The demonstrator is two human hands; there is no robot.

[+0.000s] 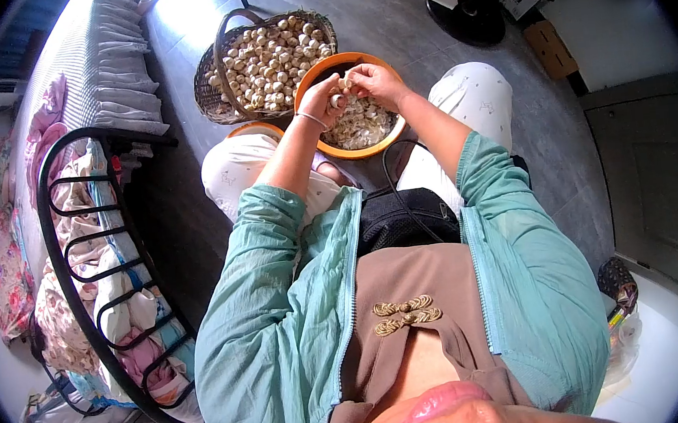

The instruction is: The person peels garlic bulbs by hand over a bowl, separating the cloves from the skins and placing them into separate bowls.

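My left hand [321, 104], with a bracelet at the wrist, is closed around a pale garlic bulb [336, 101] above an orange basin. My right hand [376, 85] meets it from the other side, its fingers pinched at a bit of garlic [345, 84] between the two hands; the fingertips partly hide it. Below them the orange basin [360, 154] holds a heap of pale garlic pieces and papery skins [360, 125]. Just behind it to the left stands a dark wicker basket [204, 94] with an arched handle, full of whole garlic bulbs [268, 63].
A smaller orange-rimmed container [256, 129] sits by my left knee. To the left is a bed [88, 64] with a black metal frame [47, 186] and bedding. A round black stand base [468, 24] and a cardboard box [549, 50] rest on the grey floor [373, 16] at the upper right.
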